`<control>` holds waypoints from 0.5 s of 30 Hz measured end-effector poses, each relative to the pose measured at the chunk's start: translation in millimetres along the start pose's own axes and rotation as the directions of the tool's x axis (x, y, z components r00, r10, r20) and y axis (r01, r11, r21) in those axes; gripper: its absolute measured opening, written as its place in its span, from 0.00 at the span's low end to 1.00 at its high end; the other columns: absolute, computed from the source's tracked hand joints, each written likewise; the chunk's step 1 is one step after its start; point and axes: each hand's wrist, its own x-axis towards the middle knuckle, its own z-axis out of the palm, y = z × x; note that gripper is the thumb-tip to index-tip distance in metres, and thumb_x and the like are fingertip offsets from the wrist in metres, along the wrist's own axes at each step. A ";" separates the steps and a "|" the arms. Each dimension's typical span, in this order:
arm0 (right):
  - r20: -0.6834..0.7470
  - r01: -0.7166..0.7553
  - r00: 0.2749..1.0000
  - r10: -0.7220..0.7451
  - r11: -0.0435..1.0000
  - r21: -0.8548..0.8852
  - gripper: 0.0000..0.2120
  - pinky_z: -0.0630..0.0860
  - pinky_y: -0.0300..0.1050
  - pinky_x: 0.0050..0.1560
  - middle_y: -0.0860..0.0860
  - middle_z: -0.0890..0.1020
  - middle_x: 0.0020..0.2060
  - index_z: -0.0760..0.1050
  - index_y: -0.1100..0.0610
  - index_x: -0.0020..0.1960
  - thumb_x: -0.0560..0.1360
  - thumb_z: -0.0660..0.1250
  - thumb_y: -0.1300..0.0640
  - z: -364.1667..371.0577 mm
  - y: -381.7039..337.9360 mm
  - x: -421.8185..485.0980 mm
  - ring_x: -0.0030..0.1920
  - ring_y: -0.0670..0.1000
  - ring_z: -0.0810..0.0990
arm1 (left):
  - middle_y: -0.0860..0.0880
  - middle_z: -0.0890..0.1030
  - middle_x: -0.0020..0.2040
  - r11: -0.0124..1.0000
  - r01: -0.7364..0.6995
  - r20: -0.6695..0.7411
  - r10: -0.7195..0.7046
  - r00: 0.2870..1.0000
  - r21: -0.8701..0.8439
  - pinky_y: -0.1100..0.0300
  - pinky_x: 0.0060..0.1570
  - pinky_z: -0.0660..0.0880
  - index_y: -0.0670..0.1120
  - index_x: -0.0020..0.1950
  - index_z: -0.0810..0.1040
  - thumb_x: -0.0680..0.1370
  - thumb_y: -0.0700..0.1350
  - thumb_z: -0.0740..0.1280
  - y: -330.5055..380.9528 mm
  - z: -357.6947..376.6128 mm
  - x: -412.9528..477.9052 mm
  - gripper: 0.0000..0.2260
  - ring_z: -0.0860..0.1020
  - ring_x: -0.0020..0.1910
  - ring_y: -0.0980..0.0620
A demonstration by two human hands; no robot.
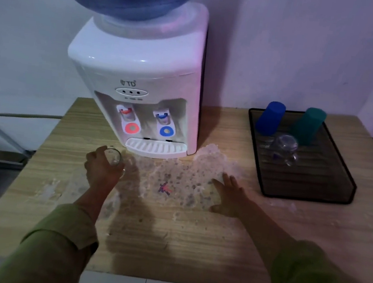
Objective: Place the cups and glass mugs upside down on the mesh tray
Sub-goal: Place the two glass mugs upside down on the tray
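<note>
We see a wood-grain desk [193,245] with worn, blotchy patches, a black wire-mesh tray [309,193], glossy white plastic dispenser [138,67], clear glass mug [113,156].

Person's arms as seen from the head camera: both are wearing loose olive-green long sleeves [55,238], the cuffs ending above the wrists. The left hand [102,169] and right hand [230,199] are showing bare, ungloved.
</note>
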 end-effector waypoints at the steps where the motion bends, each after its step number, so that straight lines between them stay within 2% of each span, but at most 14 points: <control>1: -0.005 0.002 1.000 -0.002 1.000 0.003 0.42 0.53 0.64 0.73 0.56 0.41 0.78 0.49 0.47 0.76 0.70 0.70 0.44 -0.1 -0.1 -1.0 0.77 0.60 0.42 | 0.31 0.72 0.60 1.000 -0.017 -0.001 0.017 1.000 -0.005 0.44 0.58 0.71 0.42 0.64 0.70 0.65 0.45 0.76 0.2 1.1 -1.9 0.30 0.72 0.58 0.30; 5: -0.048 0.029 0.998 -0.026 0.998 0.063 0.44 0.53 0.60 0.75 0.57 0.43 0.78 0.48 0.49 0.76 0.70 0.71 0.46 -3.0 -3.5 -4.8 0.77 0.61 0.45 | 0.33 0.76 0.56 0.992 -0.102 0.009 0.103 0.995 -0.069 0.46 0.56 0.72 0.41 0.62 0.72 0.62 0.48 0.78 5.8 8.5 -15.2 0.31 0.75 0.54 0.33; 9: -0.105 0.136 0.987 -0.124 0.984 0.114 0.44 0.55 0.57 0.76 0.59 0.48 0.77 0.47 0.53 0.77 0.71 0.70 0.47 -9.2 -1.7 -10.5 0.77 0.61 0.50 | 0.39 0.78 0.50 0.967 -0.155 0.024 0.163 0.986 -0.202 0.53 0.48 0.76 0.44 0.57 0.75 0.60 0.51 0.79 27.4 20.1 -43.4 0.29 0.78 0.45 0.43; 12: -0.178 0.236 0.962 -0.206 0.957 0.167 0.44 0.57 0.50 0.75 0.58 0.55 0.77 0.48 0.55 0.77 0.71 0.71 0.48 -15.4 1.3 -16.1 0.75 0.58 0.56 | 0.43 0.78 0.49 0.946 -0.147 0.104 0.184 0.977 -0.289 0.58 0.43 0.74 0.46 0.57 0.74 0.61 0.53 0.78 48.4 31.3 -65.9 0.29 0.78 0.42 0.49; 15: -0.255 0.323 0.930 -0.266 0.921 0.216 0.44 0.61 0.48 0.73 0.56 0.61 0.75 0.52 0.56 0.76 0.69 0.73 0.49 -25.0 10.5 -24.1 0.73 0.56 0.62 | 0.46 0.78 0.48 0.917 -0.153 0.222 0.247 0.943 -0.369 0.58 0.42 0.76 0.48 0.58 0.73 0.62 0.52 0.78 74.7 44.3 -88.9 0.28 0.78 0.42 0.49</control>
